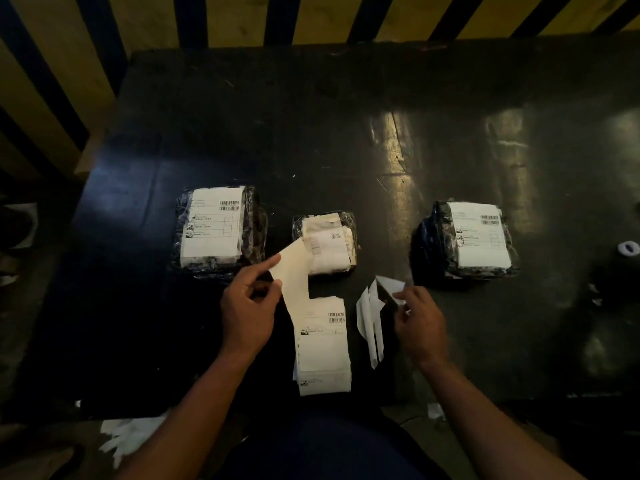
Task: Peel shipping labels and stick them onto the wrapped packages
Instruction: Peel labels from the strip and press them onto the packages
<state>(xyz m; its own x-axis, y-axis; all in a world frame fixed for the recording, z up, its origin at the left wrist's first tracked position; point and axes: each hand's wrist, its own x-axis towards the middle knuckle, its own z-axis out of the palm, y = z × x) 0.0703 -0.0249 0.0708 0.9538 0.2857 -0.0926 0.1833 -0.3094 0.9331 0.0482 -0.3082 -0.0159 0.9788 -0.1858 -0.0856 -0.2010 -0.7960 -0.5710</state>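
Three wrapped packages lie on the dark table. The left package (218,228) and the right package (467,242) each carry a white shipping label on top. The smaller middle package (327,242) shows pale contents through clear wrap. A stack of labels (323,344) lies near the front edge. My left hand (247,306) pinches a cream backing sheet (294,271) that curls up from the stack. My right hand (417,323) pinches a white peeled label (389,284), held above the table right of the stack.
Thin white paper strips (370,323) lie between the stack and my right hand. A tape roll (627,248) sits at the right edge. Torn paper scraps (128,434) litter the floor. A yellow and black striped wall (311,19) stands behind the table.
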